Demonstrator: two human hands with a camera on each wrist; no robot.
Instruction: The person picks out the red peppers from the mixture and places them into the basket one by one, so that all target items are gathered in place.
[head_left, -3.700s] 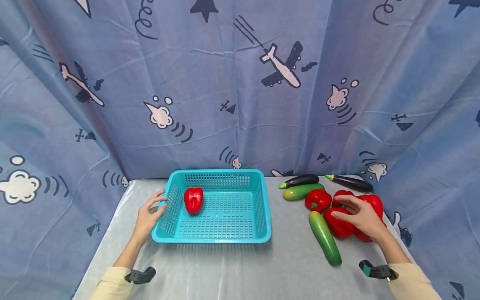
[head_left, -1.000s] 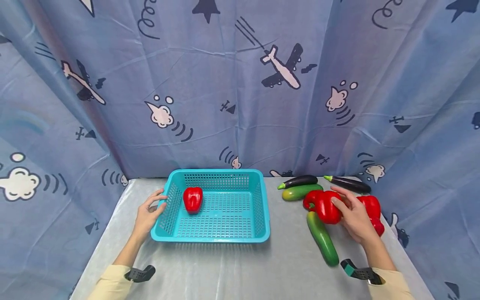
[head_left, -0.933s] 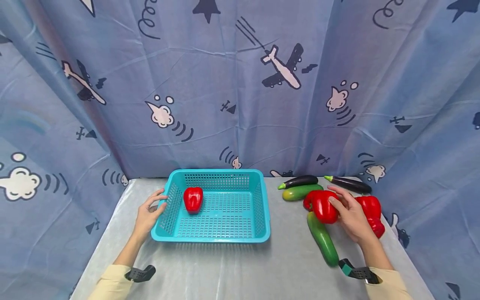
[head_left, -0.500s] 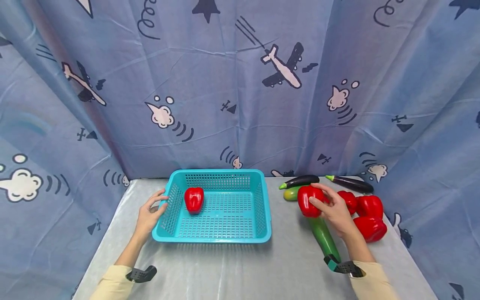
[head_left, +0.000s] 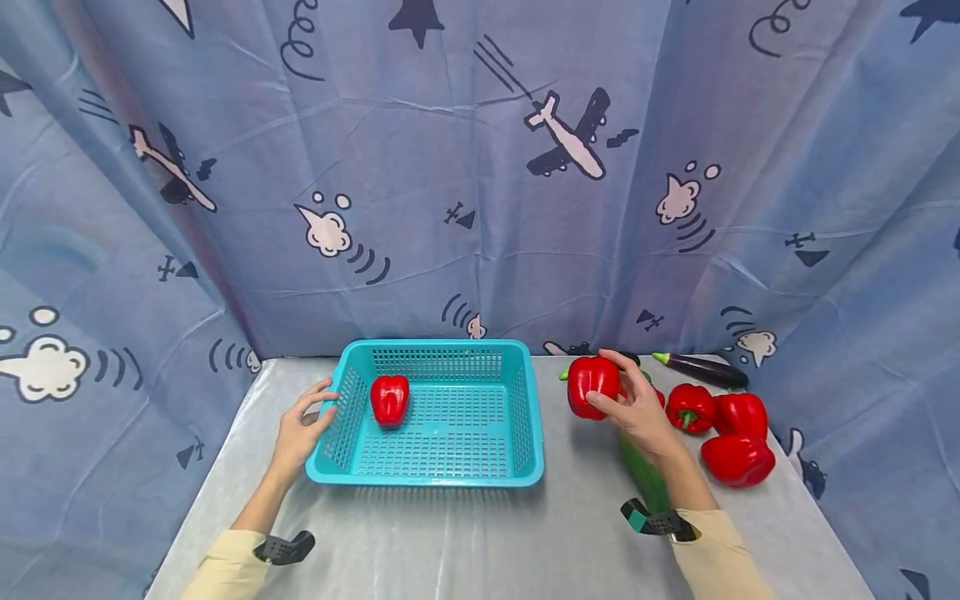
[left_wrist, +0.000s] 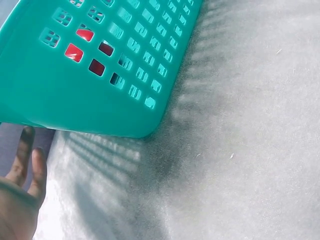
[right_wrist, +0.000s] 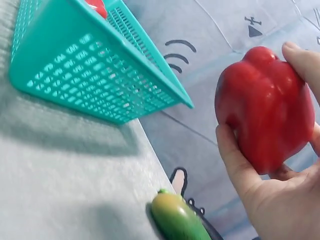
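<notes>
My right hand (head_left: 637, 412) grips a red bell pepper (head_left: 592, 387) between thumb and fingers, raised above the table just right of the turquoise basket (head_left: 435, 482). In the right wrist view the held bell pepper (right_wrist: 265, 110) shows its lobed end, and the basket wall (right_wrist: 95, 75) stands to its left. My left hand (head_left: 296, 429) is at the basket's left side, its fingertips right at the rim. In the left wrist view that hand's fingers (left_wrist: 22, 155) reach up fairly straight to the rim. Another red bell pepper (head_left: 389, 401) lies inside the basket, toward the left.
On the right lie more red peppers, including one with a green stem (head_left: 690, 408) and one nearer the front (head_left: 738, 460). A dark eggplant (head_left: 701, 369) lies behind them. My right arm partly covers a green cucumber (head_left: 643, 471). A patterned blue curtain (head_left: 420, 208) hangs behind the table.
My right hand took hold of a red bell pepper from the pile, lifted it and carried it left toward the basket. My left hand and the basket stay put.
</notes>
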